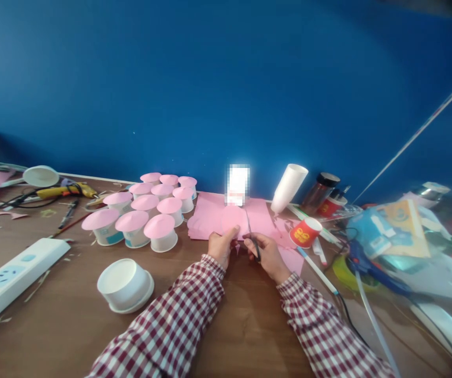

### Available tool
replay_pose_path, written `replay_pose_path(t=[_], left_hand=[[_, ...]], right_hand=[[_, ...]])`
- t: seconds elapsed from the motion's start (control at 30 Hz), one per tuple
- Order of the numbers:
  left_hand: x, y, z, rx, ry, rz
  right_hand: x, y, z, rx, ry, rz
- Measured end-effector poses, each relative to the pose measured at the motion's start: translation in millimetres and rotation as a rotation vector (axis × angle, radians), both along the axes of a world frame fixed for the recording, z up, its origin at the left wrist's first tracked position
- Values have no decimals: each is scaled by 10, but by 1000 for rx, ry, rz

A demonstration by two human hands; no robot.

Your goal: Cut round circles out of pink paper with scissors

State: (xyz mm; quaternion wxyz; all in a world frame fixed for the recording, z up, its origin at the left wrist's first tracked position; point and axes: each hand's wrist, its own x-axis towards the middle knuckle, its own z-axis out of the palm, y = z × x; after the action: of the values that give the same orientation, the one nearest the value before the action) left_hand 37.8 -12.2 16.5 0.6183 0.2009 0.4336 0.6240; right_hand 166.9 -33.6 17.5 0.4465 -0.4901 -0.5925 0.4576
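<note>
No lettering can be read: the yellow marks (302,234) on the red paper cup (313,227) are too blurred, and the white panel (237,184) is pixelated.

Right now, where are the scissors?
Head view, just below and right of centre: in the right hand, scissors beside the pink paper the left hand holds.
</note>
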Motion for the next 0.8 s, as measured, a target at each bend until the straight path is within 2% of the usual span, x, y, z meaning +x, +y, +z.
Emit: replay_pose_path(t=[0.8], left_hand=[[-2, 5, 1, 7, -64, 14]], right_hand=[[-10, -7, 22, 2, 10, 7]])
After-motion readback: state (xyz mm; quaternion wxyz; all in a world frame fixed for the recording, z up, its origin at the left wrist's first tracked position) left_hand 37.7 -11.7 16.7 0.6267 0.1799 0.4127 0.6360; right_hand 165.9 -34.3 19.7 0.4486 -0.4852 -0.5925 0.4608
